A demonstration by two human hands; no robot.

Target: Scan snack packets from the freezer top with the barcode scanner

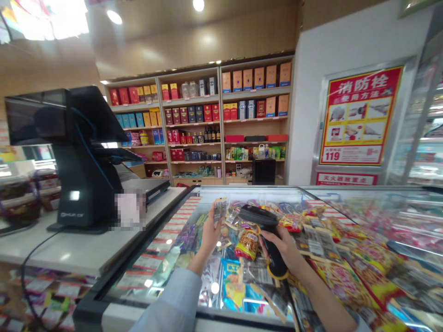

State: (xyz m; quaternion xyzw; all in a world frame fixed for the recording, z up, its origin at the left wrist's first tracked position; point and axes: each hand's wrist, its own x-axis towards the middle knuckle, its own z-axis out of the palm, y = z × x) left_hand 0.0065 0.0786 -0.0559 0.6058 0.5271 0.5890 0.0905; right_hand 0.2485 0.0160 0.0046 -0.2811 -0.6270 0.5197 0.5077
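My left hand is raised above the glass case and pinches a small silver-and-clear snack packet upright between its fingers. My right hand is wrapped around the grip of a black handheld barcode scanner, whose head tilts toward the packet with a small gap between them. Below both hands, a glass-topped display case holds many loose snack packets, including an orange-and-red bag just under the gap between my hands.
To the left, a white checkout counter carries a black POS terminal, a cable and a pixelated patch. Shelves of boxed goods and bottles stand behind the case. A red fire hydrant sign hangs on the right wall.
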